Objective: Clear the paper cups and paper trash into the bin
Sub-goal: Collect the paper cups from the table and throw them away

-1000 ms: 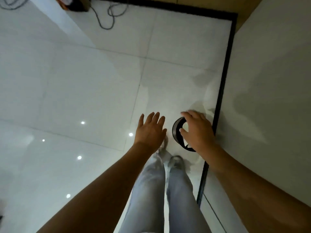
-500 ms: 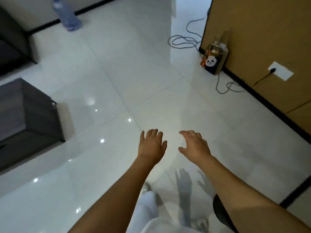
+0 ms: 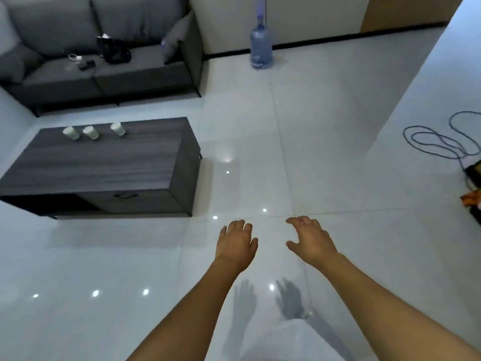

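Observation:
Three white paper cups stand in a row at the far edge of a dark wooden coffee table (image 3: 104, 165): a left cup (image 3: 70, 133), a middle cup (image 3: 90, 132) and a right cup (image 3: 118, 129). My left hand (image 3: 237, 242) and my right hand (image 3: 311, 237) hover side by side over the white floor, palms down, fingers relaxed, holding nothing. Both hands are well to the right of the table and far from the cups. No bin is in view.
A grey sofa (image 3: 104, 56) with small dark items on its seat stands behind the table. A blue water jug (image 3: 260, 48) is by the far wall. A coiled cable (image 3: 442, 139) and a dark box (image 3: 473, 188) lie at the right edge.
The view has swung left from the black bin by the wall to the room with table and sofa. Both hands stay outstretched and empty.

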`<action>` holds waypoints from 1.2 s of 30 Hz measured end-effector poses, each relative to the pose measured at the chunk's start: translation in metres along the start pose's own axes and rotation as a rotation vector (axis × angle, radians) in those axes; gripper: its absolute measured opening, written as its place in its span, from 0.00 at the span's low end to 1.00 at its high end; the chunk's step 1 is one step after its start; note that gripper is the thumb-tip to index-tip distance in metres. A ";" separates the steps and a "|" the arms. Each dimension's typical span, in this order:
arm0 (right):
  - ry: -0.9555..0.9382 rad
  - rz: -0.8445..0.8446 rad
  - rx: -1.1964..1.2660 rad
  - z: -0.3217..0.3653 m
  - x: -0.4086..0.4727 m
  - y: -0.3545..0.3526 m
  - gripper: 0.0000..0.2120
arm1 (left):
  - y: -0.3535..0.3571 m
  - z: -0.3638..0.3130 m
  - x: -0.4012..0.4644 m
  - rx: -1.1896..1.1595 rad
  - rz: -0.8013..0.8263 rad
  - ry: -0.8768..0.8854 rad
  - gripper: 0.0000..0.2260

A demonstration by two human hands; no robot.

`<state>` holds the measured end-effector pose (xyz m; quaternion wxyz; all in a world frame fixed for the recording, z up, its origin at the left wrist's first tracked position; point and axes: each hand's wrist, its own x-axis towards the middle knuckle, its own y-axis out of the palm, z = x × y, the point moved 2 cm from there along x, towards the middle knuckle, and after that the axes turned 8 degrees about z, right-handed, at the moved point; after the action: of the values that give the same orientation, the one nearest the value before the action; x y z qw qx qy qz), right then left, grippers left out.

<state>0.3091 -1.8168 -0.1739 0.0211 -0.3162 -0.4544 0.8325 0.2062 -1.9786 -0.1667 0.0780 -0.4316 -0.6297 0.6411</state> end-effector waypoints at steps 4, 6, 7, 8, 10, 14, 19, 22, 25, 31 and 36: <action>-0.052 0.036 -0.084 0.017 0.085 -0.043 0.28 | -0.033 0.033 0.068 -0.049 -0.009 -0.083 0.19; -0.079 0.041 -0.119 0.023 0.137 -0.072 0.27 | -0.057 0.044 0.114 -0.072 -0.020 -0.120 0.19; -0.095 0.041 -0.126 0.026 0.163 -0.088 0.27 | -0.069 0.049 0.137 -0.082 -0.027 -0.135 0.19; -0.112 0.043 -0.126 0.031 0.188 -0.106 0.27 | -0.083 0.053 0.159 -0.093 -0.029 -0.149 0.20; -0.140 0.056 -0.125 0.041 0.236 -0.140 0.27 | -0.110 0.062 0.199 -0.120 -0.013 -0.177 0.20; -0.193 0.058 -0.157 0.068 0.325 -0.205 0.27 | -0.168 0.087 0.273 -0.164 -0.037 -0.249 0.20; -0.274 0.082 -0.201 0.114 0.429 -0.257 0.27 | -0.220 0.134 0.354 -0.200 -0.062 -0.303 0.20; -0.307 0.098 -0.227 0.148 0.499 -0.279 0.26 | -0.250 0.175 0.415 -0.212 -0.068 -0.336 0.20; -0.324 0.094 -0.245 0.186 0.572 -0.307 0.26 | -0.287 0.218 0.476 -0.212 -0.077 -0.344 0.20; -0.372 0.088 -0.227 0.264 0.692 -0.370 0.26 | -0.367 0.297 0.578 -0.234 -0.101 -0.375 0.18; -0.408 0.143 -0.264 0.302 0.787 -0.410 0.26 | -0.414 0.344 0.647 -0.283 -0.102 -0.423 0.17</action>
<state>-0.5876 -1.5474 -0.1406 -0.1716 -0.1729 -0.5307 0.8118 -0.5998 -1.7359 -0.1563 -0.0845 -0.2625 -0.7365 0.6177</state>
